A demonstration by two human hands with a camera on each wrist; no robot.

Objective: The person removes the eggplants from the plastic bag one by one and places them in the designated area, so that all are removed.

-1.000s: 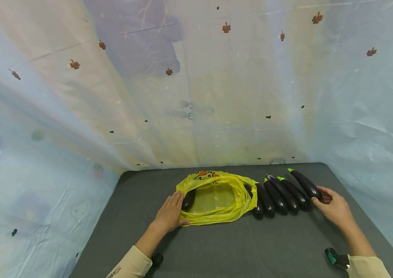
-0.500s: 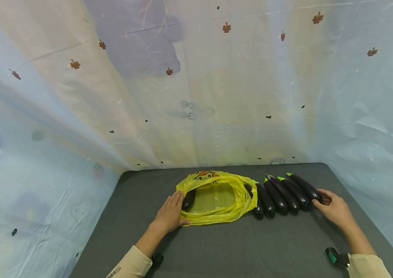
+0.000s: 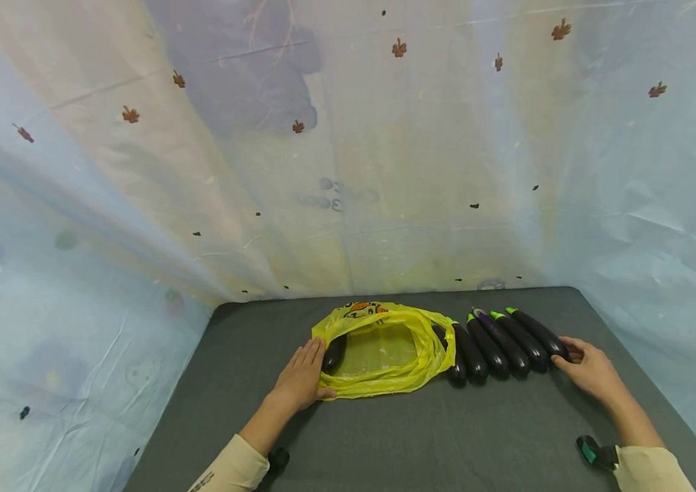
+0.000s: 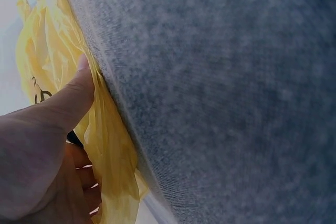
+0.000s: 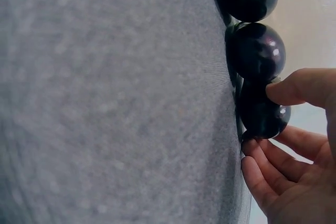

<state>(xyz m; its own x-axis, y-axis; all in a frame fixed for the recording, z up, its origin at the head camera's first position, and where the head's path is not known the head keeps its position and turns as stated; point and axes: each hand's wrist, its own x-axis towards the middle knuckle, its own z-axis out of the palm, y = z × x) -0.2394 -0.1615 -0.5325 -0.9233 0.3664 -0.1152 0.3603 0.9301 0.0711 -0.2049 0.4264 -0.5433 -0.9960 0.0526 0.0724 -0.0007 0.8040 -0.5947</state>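
Note:
In the head view, my left hand (image 3: 300,376) rests against the left side of a yellow plastic bag (image 3: 427,369), fingers straight and thumb apart at its near edge. The bag lies with its mouth open. A dark eggplant (image 3: 335,354) shows inside by the left hand. My right hand (image 3: 590,369) grips the blunt end of the rightmost eggplant (image 3: 538,332), thumb on one side and fingers on the other. The right wrist view shows that eggplant (image 5: 262,111) right up against its neighbour (image 5: 260,51). In the left wrist view, the thumb (image 4: 76,95) lies along the bag (image 4: 113,150).
Several glossy eggplants (image 3: 489,347) lie side by side right of the bag, green stems pointing away; the leftmost is partly hidden by the bag. All lie on a dark grey table (image 3: 409,444). A printed plastic sheet (image 3: 384,171) hangs behind and at the sides.
My right hand has brought the rightmost eggplant's stem end slightly left and nearer, and it now lies along the row. The left hand and the bag have stayed in place.

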